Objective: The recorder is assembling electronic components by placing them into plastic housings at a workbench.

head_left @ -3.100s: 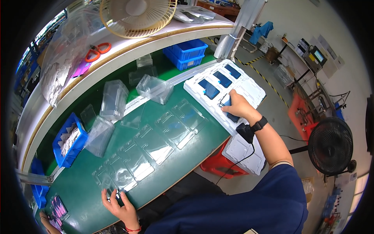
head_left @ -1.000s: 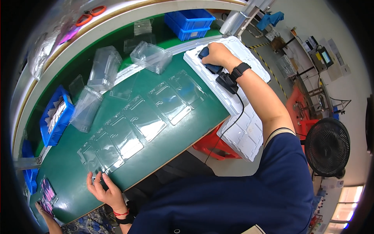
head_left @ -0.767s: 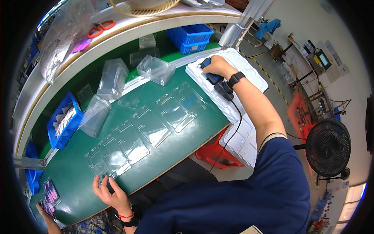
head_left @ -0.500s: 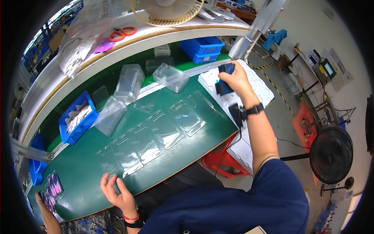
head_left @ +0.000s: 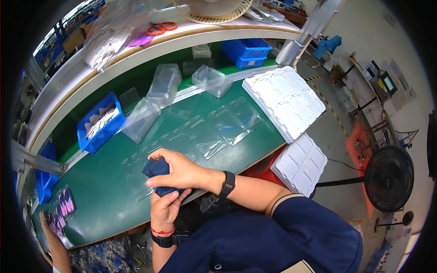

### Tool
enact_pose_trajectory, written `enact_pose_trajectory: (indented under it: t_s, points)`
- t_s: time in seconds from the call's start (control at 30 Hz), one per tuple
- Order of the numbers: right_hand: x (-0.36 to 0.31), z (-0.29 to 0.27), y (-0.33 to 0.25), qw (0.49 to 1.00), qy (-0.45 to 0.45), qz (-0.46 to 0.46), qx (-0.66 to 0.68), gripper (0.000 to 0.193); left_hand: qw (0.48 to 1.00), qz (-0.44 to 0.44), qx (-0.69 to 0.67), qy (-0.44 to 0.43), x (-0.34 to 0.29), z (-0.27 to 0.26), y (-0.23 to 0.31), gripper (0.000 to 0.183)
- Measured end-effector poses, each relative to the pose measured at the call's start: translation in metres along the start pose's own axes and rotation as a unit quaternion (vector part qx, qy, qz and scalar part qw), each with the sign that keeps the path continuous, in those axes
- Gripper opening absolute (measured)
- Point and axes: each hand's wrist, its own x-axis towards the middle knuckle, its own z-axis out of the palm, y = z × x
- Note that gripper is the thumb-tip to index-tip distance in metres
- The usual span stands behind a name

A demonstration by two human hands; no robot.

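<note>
My right hand [head_left: 180,170] and left hand [head_left: 165,205] both grasp dark blue parts [head_left: 157,169] above near edge of green table [head_left: 104,200]; clear trays [head_left: 207,141] beyond.

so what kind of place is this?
Most likely a factory packing line. A long green conveyor belt carries rows of clear plastic blister trays, blue parts bins sit alongside, and stacked white foam trays lie at the person's right.

Clear blister packs [head_left: 214,136] across green table [head_left: 104,200]
</note>
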Motion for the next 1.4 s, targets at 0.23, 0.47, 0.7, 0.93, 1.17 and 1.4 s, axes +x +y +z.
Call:
enact_pose_trajectory:
  t_s: [0.23, 0.47, 0.7, 0.93, 1.17, 1.4]
  points:
    - [0.003, 0.005, 0.006, 0.95, -0.191, 0.122, 0.216, 0.045, 0.994, 0.035, -0.099, 0.003, -0.034, -0.037, 0.01, 0.049]
    - [0.019, 0.005, -0.029, 0.952, -0.167, 0.218, 0.138, 0.038, 0.98, 0.1, -0.172, -0.017, -0.057, -0.049, 0.012, 0.04]
    - [0.066, 0.02, -0.016, 0.969, -0.152, 0.195, 0.003, 0.032, 0.974, 0.173, -0.134, 0.051, -0.074, -0.063, 0.017, 0.04]
    - [0.069, 0.044, 0.014, 0.97, -0.13, 0.083, -0.19, 0.038, 0.949, 0.209, -0.219, 0.088, -0.068, -0.058, 0.02, 0.046]
    - [0.053, 0.053, -0.007, 0.911, -0.094, -0.047, -0.399, 0.045, 0.947, 0.22, -0.177, 0.152, -0.068, -0.054, 0.018, 0.034]
    - [0.022, 0.034, 0.004, 0.953, -0.248, 0.159, 0.077, 0.028, 0.974, 0.174, -0.028, 0.143, -0.06, -0.036, 0.019, 0.029]
